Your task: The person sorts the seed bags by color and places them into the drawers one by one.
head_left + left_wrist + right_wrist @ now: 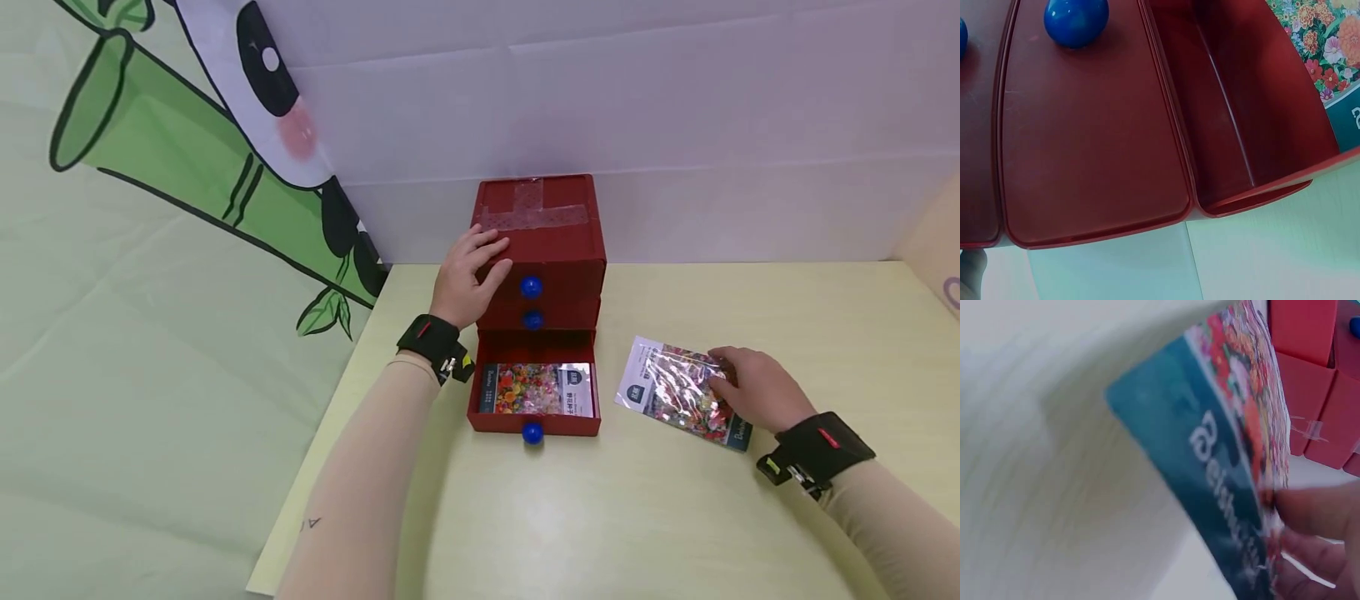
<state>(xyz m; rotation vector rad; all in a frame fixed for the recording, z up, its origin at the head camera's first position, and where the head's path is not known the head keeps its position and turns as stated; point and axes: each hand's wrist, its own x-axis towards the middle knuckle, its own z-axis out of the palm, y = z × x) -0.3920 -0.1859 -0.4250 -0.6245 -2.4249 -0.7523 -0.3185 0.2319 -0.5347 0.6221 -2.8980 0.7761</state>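
Observation:
A red three-drawer cabinet (537, 242) with blue round knobs stands on the table, its bottom drawer (498, 425) pulled out. Inside that drawer lies a flower-printed packet (532, 389), face up. My left hand (468, 275) rests on the cabinet's upper left edge, fingers spread and relaxed; only a fingertip (971, 275) of it shows in the left wrist view. To the right of the drawer, my right hand (761, 387) pinches a second flower-printed packet (678, 387) by its right part. In the right wrist view, the thumb (1310, 509) lies on the printed face, with fingers behind.
Behind the cabinet hangs a pale cloth backdrop (675, 117), with a cartoon print on its left side. The table's left edge (322, 429) runs beside my left forearm. Clear tape (532, 212) crosses the cabinet top.

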